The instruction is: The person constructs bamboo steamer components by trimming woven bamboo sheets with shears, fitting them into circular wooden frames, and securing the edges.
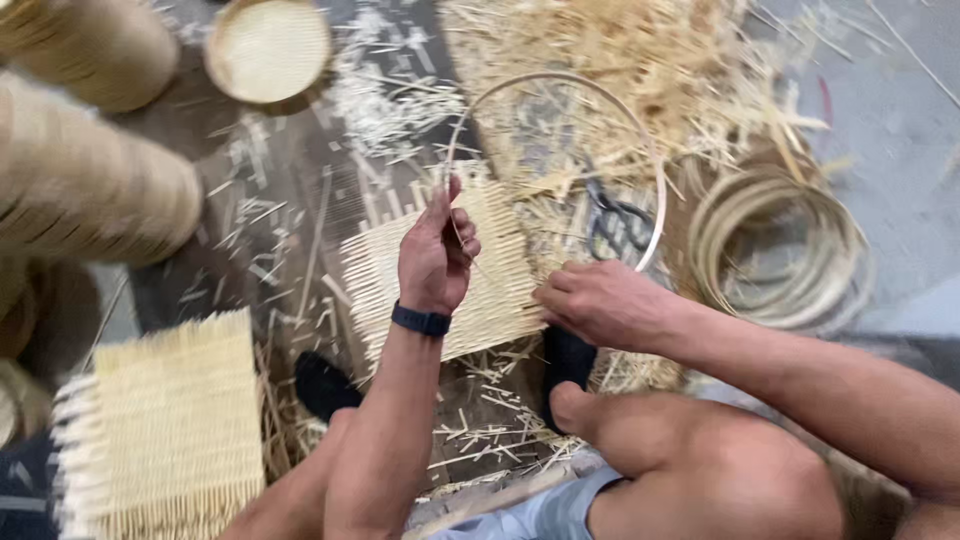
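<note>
My left hand (436, 255), with a dark band on the wrist, pinches the near left part of a thin bamboo hoop (640, 140) that stands over the floor. My right hand (600, 303) rests with fingers curled on the right edge of a square woven bamboo mat (500, 285) lying under the hoop; whether it also grips the hoop's lower end I cannot tell. A pair of dark scissors (617, 222) lies inside the hoop's ring on a heap of bamboo shavings (610, 60).
A second woven mat (175, 420) lies at the lower left. Several coiled bamboo rings (775, 250) sit at the right. Stacks of round woven pieces (85, 185) and a round basket (268, 48) stand at the upper left. My feet in dark socks (322, 383) rest near the mat.
</note>
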